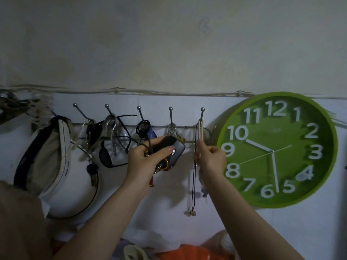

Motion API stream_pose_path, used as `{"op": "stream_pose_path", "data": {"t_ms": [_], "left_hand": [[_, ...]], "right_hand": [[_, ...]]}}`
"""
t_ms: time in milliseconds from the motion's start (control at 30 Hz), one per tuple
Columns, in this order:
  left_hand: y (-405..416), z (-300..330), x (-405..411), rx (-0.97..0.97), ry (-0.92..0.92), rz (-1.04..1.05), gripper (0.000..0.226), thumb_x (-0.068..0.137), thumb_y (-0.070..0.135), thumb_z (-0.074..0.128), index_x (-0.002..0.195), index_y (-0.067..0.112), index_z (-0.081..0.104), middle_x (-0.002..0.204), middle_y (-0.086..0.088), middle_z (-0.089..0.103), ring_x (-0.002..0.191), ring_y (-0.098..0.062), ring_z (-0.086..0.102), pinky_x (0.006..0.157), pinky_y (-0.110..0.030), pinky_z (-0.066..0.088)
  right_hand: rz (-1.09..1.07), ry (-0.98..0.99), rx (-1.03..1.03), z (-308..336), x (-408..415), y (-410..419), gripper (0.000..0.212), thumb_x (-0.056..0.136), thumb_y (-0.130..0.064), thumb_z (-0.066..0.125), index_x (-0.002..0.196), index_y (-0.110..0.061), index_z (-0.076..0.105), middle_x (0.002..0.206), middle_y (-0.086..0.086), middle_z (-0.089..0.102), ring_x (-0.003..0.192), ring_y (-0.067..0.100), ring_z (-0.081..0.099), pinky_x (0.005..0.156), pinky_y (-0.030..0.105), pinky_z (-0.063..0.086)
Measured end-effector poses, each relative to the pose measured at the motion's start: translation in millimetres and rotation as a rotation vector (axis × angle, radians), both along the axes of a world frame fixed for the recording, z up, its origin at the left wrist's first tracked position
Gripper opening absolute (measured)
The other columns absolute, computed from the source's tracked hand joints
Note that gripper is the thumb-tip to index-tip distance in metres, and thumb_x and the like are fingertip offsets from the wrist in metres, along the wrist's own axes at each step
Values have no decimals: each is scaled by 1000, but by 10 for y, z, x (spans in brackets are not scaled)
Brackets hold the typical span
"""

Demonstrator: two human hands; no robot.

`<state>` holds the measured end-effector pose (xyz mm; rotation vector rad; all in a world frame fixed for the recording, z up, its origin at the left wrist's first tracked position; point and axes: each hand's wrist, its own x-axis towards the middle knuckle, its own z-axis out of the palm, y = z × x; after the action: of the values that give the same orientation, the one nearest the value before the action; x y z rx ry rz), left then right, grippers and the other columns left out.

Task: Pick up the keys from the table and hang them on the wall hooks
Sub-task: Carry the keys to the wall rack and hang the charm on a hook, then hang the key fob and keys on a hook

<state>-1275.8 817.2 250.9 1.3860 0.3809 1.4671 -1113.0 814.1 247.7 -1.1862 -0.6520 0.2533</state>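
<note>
A metal rack of wall hooks runs across the white wall. My left hand is shut on a bunch of keys with a dark grey fob, a gold ring and a dark cord, held just below the fourth hook. A silver carabiner hangs on that hook right above the fob. My right hand pinches a pale cord loop that hangs on the rightmost hook. A thin black necklace hangs beside it.
A green wall clock hangs right of the rack. The left hooks carry a beige and navy bag, sunglasses, cords and a black hair tie. Orange cloth lies below.
</note>
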Motion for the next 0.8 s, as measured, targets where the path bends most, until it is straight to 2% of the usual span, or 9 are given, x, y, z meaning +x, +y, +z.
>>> {"op": "stream_pose_path", "data": {"t_ms": [100,200,267,367,433,500,567,700,800], "left_hand": [[-16,17,-68,-19,-31,-51,26,71,3,75,78,29,77,76,-1,79,73,-21,75,54,-27,59],[-72,59,-123,9,-13,-122,25,69,3,75,72,28,78,69,2,78,65,-16,74,50,-21,56],[-132,71,-140,41,43,-165,21,59,11,79,72,28,78,70,2,78,67,-16,74,52,-21,56],[-241,41,-112,77,112,-222,23,51,25,79,74,28,76,72,2,78,71,-15,74,56,-22,58],[-318,7,-73,66,113,-254,24,51,28,79,75,27,75,74,2,78,73,-16,74,57,-26,59],[-379,-26,-40,24,84,-282,28,51,28,78,79,24,73,75,1,78,74,-17,74,57,-30,60],[-434,-52,-23,-7,79,-315,33,51,27,77,84,22,72,77,0,78,74,-17,74,60,-31,61],[-564,-108,-18,12,140,-327,32,55,27,76,86,21,74,77,0,78,73,-16,74,53,-25,57],[-597,-193,-31,-16,205,-332,41,55,43,74,92,26,73,86,0,79,82,-18,74,67,-34,62]], "right_hand": [[-68,-171,-2,-106,-97,-186,18,82,-28,65,91,-13,62,89,8,69,82,22,64,68,31,48],[-56,-434,83,-272,-247,-489,37,83,-16,64,118,-14,54,110,1,63,100,10,60,81,23,47],[31,-488,168,-324,-339,-690,40,85,-18,63,123,-18,52,109,-7,62,98,-6,59,81,14,48],[208,-461,232,-301,-423,-955,39,85,-30,61,123,-23,56,118,-9,65,111,-1,57,90,20,48],[427,-382,275,-268,-464,-1093,39,83,-33,61,119,-20,60,112,-3,71,106,8,64,85,20,52],[530,-354,278,-249,-495,-1189,35,83,-28,62,115,-16,62,108,6,72,103,18,66,86,29,55],[505,-340,272,-239,-511,-1252,32,79,-26,66,108,-13,66,101,8,74,97,21,68,83,32,56],[458,-235,257,-220,-475,-1326,24,73,-20,66,91,-4,70,81,12,74,76,22,68,68,27,55],[423,-222,211,-222,-440,-1365,9,80,-12,65,85,-8,71,67,3,71,62,16,62,56,20,50]]}}
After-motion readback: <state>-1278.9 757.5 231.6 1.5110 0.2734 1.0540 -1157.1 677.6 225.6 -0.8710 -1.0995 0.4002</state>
